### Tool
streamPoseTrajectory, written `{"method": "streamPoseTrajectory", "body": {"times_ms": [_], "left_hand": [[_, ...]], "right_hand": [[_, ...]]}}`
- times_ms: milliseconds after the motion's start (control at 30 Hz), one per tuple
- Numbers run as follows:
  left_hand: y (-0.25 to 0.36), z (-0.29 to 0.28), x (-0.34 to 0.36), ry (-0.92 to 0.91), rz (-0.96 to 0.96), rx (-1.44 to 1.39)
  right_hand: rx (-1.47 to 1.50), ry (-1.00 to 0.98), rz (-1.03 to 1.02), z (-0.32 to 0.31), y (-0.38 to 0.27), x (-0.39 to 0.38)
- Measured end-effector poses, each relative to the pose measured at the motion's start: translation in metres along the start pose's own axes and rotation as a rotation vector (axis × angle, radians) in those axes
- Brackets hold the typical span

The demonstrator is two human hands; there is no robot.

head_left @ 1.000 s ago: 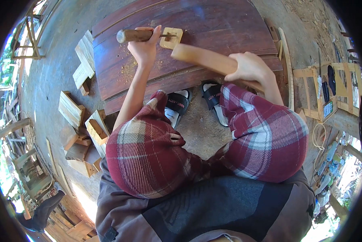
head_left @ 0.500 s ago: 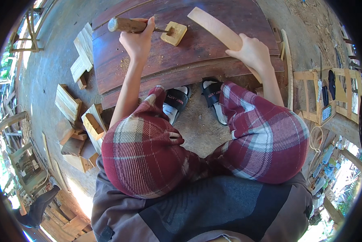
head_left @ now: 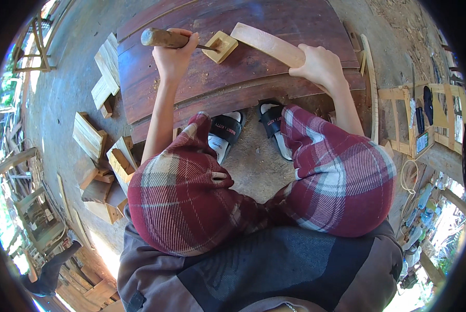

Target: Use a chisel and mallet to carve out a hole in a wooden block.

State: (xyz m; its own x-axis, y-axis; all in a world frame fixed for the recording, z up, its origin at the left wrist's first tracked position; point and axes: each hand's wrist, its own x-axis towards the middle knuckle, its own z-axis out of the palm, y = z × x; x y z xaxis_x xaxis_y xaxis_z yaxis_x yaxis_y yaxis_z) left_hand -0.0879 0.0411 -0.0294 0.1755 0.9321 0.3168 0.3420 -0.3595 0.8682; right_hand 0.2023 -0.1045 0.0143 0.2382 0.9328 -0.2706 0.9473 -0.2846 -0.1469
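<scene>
My left hand (head_left: 171,61) is closed round the thick wooden handle of a chisel (head_left: 163,38). Its thin blade runs to the right and its tip rests in the hollow of a small pale square wood block (head_left: 228,55). In my right hand (head_left: 320,66) is the near end of a flat, pale wooden bat (head_left: 267,43). The bat's far end lies beside the block's upper right corner; whether they touch I cannot tell. Beneath them is a dark reddish wooden board (head_left: 290,18) with scattered shavings.
Wood offcuts (head_left: 89,136) lie on the concrete floor to the left. At the right stands a light wooden frame (head_left: 399,117) with tools and a phone (head_left: 422,142) on it. My sandalled feet (head_left: 225,130) are at the board's near edge.
The bat has come down and left, its far end now by the block. The block has turned a little and shifted slightly nearer, with the chisel's tip still in its hollow.
</scene>
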Motion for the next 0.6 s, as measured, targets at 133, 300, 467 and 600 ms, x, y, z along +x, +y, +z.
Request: {"method": "streamPoseTrajectory", "body": {"times_ms": [133, 300, 467, 600], "left_hand": [[-0.002, -0.008, 0.005, -0.066, 0.010, -0.049], [0.001, -0.013, 0.006, -0.179, -0.021, -0.004], [-0.013, -0.027, 0.008, -0.146, -0.052, 0.023], [-0.030, -0.013, 0.016, -0.180, 0.149, -0.051]], "right_hand": [[-0.004, 0.064, 0.035, -0.007, 0.001, -0.003], [0.187, 0.303, -0.135, -0.046, -0.013, -0.015], [0.314, 0.338, -0.648, -0.123, -0.079, -0.014], [0.244, 0.167, -0.767, -0.163, -0.119, -0.015]]}}
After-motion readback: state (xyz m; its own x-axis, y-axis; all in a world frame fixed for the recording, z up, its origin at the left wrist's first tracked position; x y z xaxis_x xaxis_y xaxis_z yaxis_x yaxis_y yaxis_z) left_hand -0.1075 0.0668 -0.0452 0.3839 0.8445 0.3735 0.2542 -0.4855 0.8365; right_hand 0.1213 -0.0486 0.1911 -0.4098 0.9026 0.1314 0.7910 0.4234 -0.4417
